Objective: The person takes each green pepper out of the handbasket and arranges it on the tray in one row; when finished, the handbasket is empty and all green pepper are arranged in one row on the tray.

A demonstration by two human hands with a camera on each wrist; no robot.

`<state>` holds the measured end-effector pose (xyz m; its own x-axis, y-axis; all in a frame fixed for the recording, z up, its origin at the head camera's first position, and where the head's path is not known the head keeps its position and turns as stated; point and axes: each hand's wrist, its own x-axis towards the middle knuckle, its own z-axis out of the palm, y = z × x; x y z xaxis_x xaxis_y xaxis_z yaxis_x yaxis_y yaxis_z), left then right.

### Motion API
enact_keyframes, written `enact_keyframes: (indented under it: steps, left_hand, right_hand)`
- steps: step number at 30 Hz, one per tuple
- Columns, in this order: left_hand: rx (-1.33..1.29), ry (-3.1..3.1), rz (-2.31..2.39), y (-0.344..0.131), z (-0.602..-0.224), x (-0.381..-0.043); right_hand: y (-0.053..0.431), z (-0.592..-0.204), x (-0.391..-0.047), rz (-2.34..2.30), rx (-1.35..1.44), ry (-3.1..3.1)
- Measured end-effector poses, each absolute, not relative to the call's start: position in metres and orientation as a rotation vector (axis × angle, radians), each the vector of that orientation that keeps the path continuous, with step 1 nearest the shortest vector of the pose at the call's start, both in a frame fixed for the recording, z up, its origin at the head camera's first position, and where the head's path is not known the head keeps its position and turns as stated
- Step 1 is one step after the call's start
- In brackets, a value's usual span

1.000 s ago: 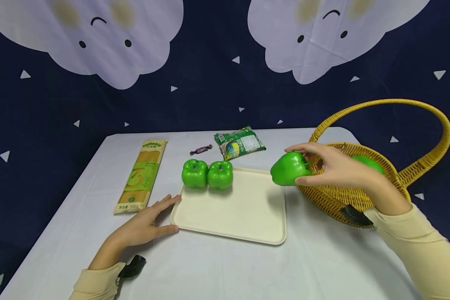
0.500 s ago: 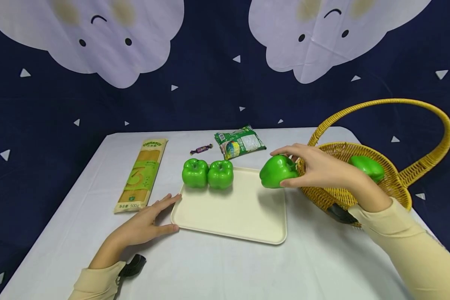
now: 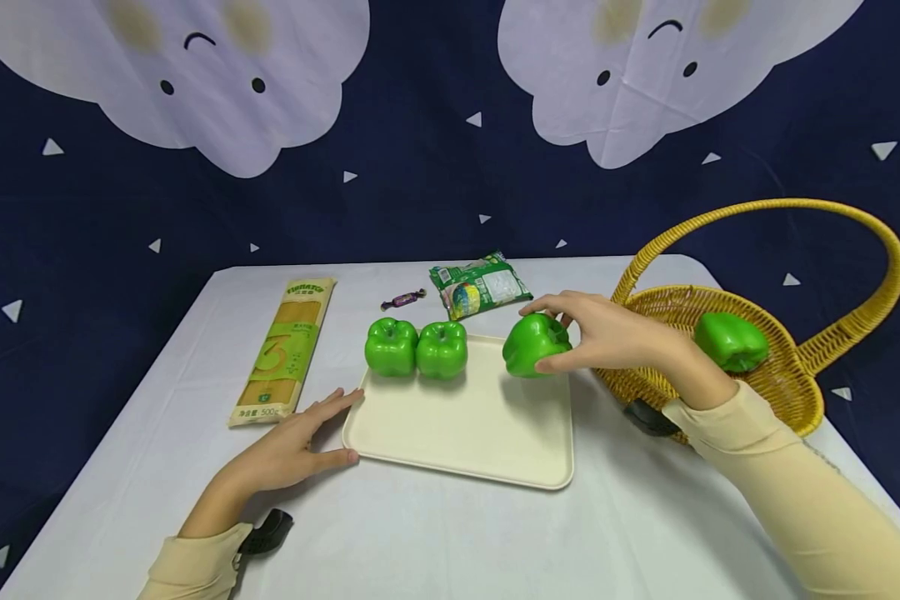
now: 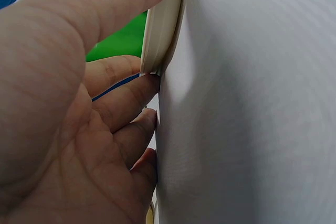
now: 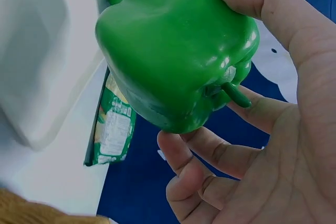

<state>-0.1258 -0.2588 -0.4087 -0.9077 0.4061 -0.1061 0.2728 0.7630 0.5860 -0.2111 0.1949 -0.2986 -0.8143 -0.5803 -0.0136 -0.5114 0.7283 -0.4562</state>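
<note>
My right hand [image 3: 607, 333] holds a green bell pepper [image 3: 531, 346] between thumb and fingers, over the right back part of the cream tray [image 3: 465, 433]. In the right wrist view the pepper [image 5: 173, 56] lies tilted, its stem toward the palm. Two more green bell peppers, one left [image 3: 391, 347] and one right [image 3: 442, 350], stand side by side at the tray's back left corner. My left hand [image 3: 288, 450] rests at the tray's left edge with fingers spread. The left wrist view shows its thumb [image 4: 121, 3] against the tray's rim [image 4: 163, 30].
A yellow wicker basket [image 3: 795, 400] with a tall handle stands at the right, with another green bell pepper [image 3: 731, 342] inside. A pack of noodles [image 3: 283, 354] lies at the left. Behind the tray lie a wrapped candy [image 3: 402, 300] and a green packet [image 3: 482, 286].
My right hand has carried the bell pepper leftward from beside the basket to over the tray. The pepper in the basket now shows more fully. The left hand has stayed put.
</note>
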Motion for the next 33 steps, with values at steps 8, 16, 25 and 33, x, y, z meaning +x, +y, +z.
enact_keyframes:
  steps: [8, 16, 25, 33]
  left_hand:
    - [0.544, 2.737, 0.843, -0.259, -0.409, -0.126]
    - [0.539, 2.734, 0.847, -0.26, -0.41, -0.126]
    - [0.531, 2.732, 0.845, -0.259, -0.408, -0.126]
    - [0.528, 2.73, 0.842, -0.26, -0.408, -0.125]
  right_hand:
    - [0.175, -0.306, -0.222, -0.651, -0.917, 2.755]
    - [0.16, -0.317, -0.233, -0.615, -0.954, 2.734]
    - [0.152, -0.323, -0.24, -0.592, -0.947, 2.707]
    - [0.147, -0.327, -0.241, -0.551, -0.929, 2.702]
